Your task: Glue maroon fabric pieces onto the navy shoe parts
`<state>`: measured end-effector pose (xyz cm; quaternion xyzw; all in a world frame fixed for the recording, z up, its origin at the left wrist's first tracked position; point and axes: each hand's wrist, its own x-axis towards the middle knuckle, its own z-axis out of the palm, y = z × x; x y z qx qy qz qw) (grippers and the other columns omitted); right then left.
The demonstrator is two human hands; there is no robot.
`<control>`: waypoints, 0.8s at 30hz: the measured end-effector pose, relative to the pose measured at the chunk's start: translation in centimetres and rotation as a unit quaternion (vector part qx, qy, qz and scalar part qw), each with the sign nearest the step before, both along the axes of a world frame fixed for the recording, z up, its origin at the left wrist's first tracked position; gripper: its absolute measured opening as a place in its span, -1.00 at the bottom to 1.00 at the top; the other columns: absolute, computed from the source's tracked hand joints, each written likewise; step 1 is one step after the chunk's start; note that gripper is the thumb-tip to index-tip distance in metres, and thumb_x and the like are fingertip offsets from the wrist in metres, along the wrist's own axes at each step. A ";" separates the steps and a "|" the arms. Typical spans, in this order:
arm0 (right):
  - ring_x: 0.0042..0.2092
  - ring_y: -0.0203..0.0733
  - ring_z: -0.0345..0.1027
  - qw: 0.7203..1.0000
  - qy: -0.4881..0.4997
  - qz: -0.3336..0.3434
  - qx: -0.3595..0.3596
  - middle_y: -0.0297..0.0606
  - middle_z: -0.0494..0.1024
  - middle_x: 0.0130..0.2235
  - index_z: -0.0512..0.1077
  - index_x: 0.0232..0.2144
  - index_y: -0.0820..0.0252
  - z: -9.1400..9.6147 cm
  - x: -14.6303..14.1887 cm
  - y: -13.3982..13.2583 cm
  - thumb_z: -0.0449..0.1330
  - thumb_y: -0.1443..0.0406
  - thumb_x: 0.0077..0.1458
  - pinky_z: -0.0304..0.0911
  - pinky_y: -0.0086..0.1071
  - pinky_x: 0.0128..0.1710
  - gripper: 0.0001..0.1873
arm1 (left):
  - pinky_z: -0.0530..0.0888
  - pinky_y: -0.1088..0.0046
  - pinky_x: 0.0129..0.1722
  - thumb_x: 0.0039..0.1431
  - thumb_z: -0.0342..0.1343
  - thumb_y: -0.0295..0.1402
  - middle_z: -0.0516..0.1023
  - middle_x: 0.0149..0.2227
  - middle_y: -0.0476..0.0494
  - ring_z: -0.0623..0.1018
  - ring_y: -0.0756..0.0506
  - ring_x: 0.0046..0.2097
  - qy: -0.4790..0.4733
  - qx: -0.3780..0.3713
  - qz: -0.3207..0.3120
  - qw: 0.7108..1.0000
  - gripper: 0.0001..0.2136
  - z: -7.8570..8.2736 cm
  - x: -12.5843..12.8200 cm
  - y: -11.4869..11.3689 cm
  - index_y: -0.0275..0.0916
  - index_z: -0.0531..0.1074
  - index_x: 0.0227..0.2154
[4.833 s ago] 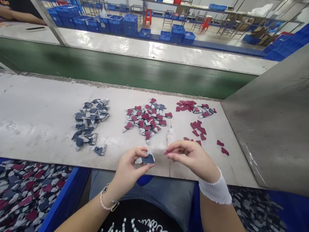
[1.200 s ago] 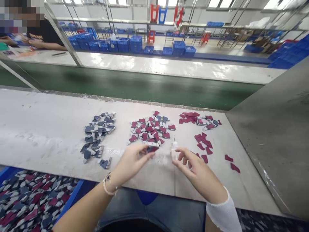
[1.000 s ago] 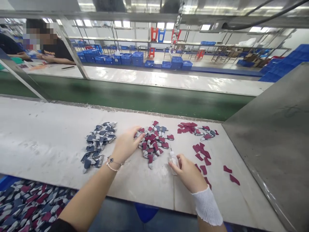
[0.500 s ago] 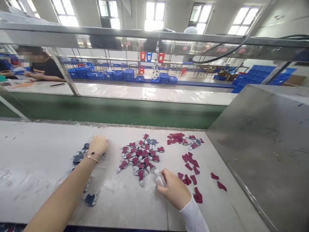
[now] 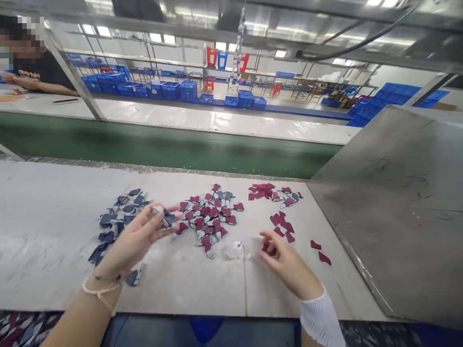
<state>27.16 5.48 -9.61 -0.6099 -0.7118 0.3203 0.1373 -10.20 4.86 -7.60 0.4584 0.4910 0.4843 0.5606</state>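
My left hand (image 5: 139, 236) is raised over the table (image 5: 47, 241), pinching a small dark blue and grey piece (image 5: 167, 218) between thumb and fingertips. It hovers between a pile of blue-grey pieces (image 5: 115, 214) and a pile of red and grey pieces (image 5: 210, 217). My right hand (image 5: 285, 264), with a white cuff at the wrist, curls its fingers on a loose dark red piece (image 5: 266, 246). A small clear bottle (image 5: 237, 247) stands on the table between my hands, touched by neither. More loose red pieces (image 5: 284, 224) lie just beyond my right hand.
A third small pile of red pieces (image 5: 269, 193) lies further back. A green conveyor belt (image 5: 181, 149) runs behind the table. A slanted grey metal panel (image 5: 398, 207) walls the right side. Another person (image 5: 32, 72) sits far left. Blue crates (image 5: 173, 89) stand beyond.
My left hand has come up off the blue-grey pile holding one piece. My right hand has let go of the bottle and moved right onto the loose red pieces.
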 end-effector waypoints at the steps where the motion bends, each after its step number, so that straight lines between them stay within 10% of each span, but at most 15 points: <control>1: -0.04 -0.03 0.42 0.999 -0.029 -0.026 0.001 -0.10 0.52 -0.08 0.35 0.07 0.25 -0.4 0.8 0.4 0.16 0.29 0.26 0.33 -0.11 0.01 -0.66 | 0.55 0.07 0.10 0.34 0.09 -0.12 0.37 0.29 -0.29 0.54 -0.33 0.17 -0.075 -0.029 -0.018 0.997 -0.77 -0.4 1.4 -1.5 -0.12 0.31 -0.10; 8: -0.05 -0.10 0.47 0.993 -0.095 -0.048 -0.052 -0.19 0.54 -0.03 0.48 -0.09 0.23 -2.4 1.3 2.9 0.24 0.21 0.29 0.42 -0.10 -0.03 -0.78 | 0.45 0.24 0.18 0.10 0.37 -0.46 0.39 0.28 -0.16 0.39 -0.27 0.30 -0.250 -0.167 -0.087 0.950 -0.60 -4.1 7.9 -7.8 -0.06 0.37 -0.06; 17: -0.16 0.03 0.58 0.986 0.111 -0.026 -0.118 -0.12 0.68 -0.21 0.55 -0.15 0.17 1.7 0.6 -1.1 0.24 0.16 0.22 0.45 -0.11 -0.09 -0.76 | 0.58 0.44 -0.32 -0.04 0.46 -0.34 0.58 0.07 -0.23 0.66 -0.03 -0.34 -0.007 -0.159 -0.070 0.985 -0.60 -4.9 9.7 -9.2 -0.21 0.41 -0.19; 24: -0.23 -0.09 0.59 0.919 0.320 0.082 -0.216 -0.23 0.70 -0.31 0.59 -0.38 0.13 2.4 -4.6 -6.1 0.35 0.15 0.11 0.48 -0.27 -0.18 -0.83 | 0.68 0.35 -0.26 -0.01 0.41 -0.37 0.62 -0.01 -0.23 0.68 -0.21 -0.07 0.025 -0.040 0.016 0.999 -0.77 -6.4 11.9 -9.4 -0.22 0.48 -0.33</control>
